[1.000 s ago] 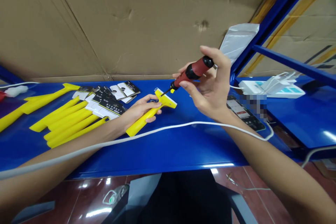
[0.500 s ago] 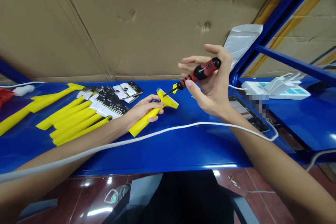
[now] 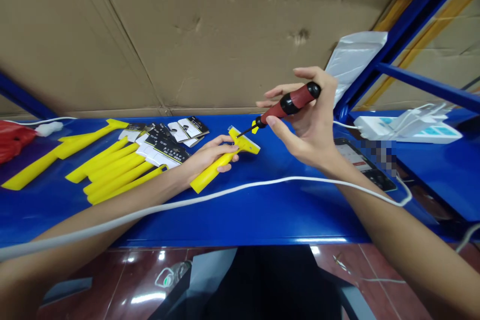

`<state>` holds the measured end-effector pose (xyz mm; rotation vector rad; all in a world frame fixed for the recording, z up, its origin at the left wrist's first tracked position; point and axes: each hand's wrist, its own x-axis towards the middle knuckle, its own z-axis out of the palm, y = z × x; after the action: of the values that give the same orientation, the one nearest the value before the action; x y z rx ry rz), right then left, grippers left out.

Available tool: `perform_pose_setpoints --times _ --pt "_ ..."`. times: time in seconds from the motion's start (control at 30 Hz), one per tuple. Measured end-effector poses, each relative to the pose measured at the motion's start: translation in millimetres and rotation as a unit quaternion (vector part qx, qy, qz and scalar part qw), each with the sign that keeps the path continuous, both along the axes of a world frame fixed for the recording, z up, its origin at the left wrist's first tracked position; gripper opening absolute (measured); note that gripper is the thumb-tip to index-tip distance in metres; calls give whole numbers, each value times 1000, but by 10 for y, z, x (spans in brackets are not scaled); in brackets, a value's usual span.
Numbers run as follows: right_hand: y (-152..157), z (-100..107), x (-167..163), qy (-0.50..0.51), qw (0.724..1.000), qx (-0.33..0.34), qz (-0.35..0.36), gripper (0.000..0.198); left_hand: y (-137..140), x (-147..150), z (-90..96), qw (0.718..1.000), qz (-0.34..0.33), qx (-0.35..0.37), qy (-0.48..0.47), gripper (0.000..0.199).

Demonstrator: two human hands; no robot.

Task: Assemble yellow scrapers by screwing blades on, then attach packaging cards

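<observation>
My left hand [image 3: 215, 156] is wrapped round the yellow handle of a scraper [image 3: 205, 176], its wide head pointing up and right. In my right hand [image 3: 313, 125] is a screwdriver [image 3: 290, 102] with a red and black handle, gripped between thumb and fingers, some fingers lifted off it. The screwdriver slants down to the left, and its tip meets the scraper head near the middle. Whatever the tip sits in is too small to make out. A small yellow piece [image 3: 255, 126] lies just behind the scraper head, partly covered.
Several yellow handles [image 3: 112, 172] and black-and-white cards [image 3: 168, 147] lie at the left, with a red bag [image 3: 15, 139] beyond. A white cable [image 3: 285, 180] crosses in front of my arms. On the right are a phone [image 3: 365, 165] and a white power strip [image 3: 408, 130]. Cardboard [image 3: 225, 35] stands behind.
The whole view has shifted slightly, so everything sits a little further right. The screwdriver handle has turned in my right hand; its tip stays on the scraper head.
</observation>
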<state>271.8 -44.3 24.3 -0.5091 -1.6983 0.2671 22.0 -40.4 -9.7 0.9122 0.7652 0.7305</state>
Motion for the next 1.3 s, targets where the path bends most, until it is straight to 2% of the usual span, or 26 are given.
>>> perform_pose_setpoints --times 0.1,0.27,0.53,0.73,0.97,1.2,1.3 --pt "26 -19 32 -1 1000 -28 -14 79 13 -3 -32 1000 1 -2 -8 31" --pt "64 -54 88 10 999 -25 -36 90 22 -2 -73 1000 -6 10 -10 31" --pt "-55 1 34 30 998 -26 -56 83 24 -6 -100 1000 -7 12 -16 33" --pt "-30 1 45 27 994 1 -106 79 25 -9 -117 1000 -14 21 -13 36" --pt "15 19 79 -8 999 -24 -22 80 25 -3 -73 1000 1 5 -17 34" --pt "-62 73 47 0 998 -18 -57 61 -13 1 -46 1000 -7 17 1 35" --pt "-119 104 14 4 999 -28 -18 62 -13 5 -49 1000 -16 14 1 36"
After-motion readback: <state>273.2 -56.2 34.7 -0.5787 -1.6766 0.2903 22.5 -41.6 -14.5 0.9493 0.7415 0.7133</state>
